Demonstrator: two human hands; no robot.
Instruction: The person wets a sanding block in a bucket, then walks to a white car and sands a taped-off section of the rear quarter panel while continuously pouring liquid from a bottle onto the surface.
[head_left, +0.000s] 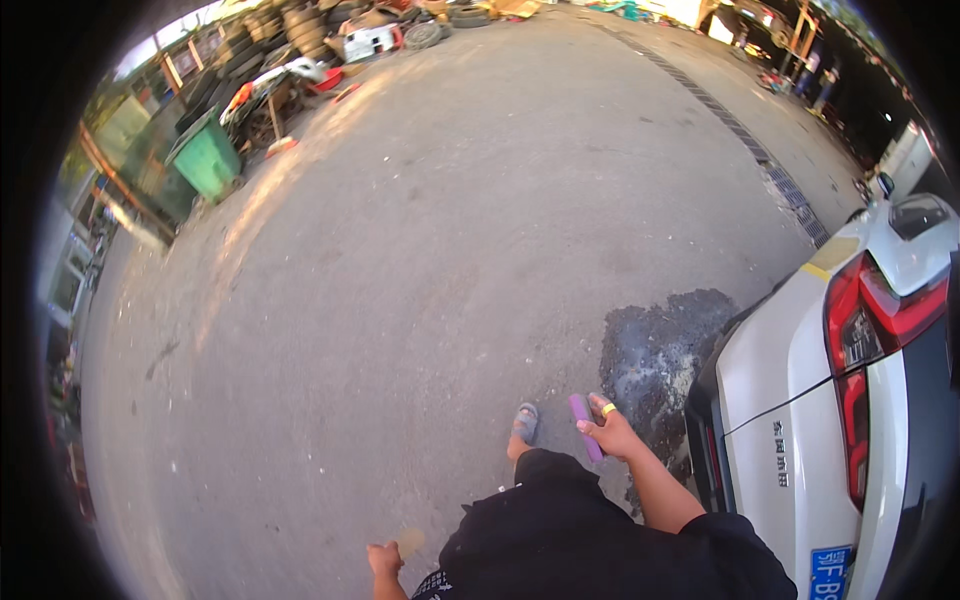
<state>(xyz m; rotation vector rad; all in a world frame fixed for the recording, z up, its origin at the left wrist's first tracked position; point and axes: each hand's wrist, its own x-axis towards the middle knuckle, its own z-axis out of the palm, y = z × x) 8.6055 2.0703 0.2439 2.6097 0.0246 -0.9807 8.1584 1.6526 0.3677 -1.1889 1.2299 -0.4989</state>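
My right hand (612,430) grips a flat purple bar-shaped tool (585,425) and wears a yellow ring. It hangs in front of me, just left of the rear corner of a white car (800,400). My left hand (385,558) is low at the bottom edge, fingers curled, with a small tan thing (408,543) at its fingertips; I cannot tell whether it holds that. My foot in a grey sandal (524,423) steps forward on the concrete.
A dark wet patch (655,355) stains the ground beside the car. A green bin (205,155) and piled tyres and scrap (330,45) stand far left. A drain grate (760,150) runs along the right.
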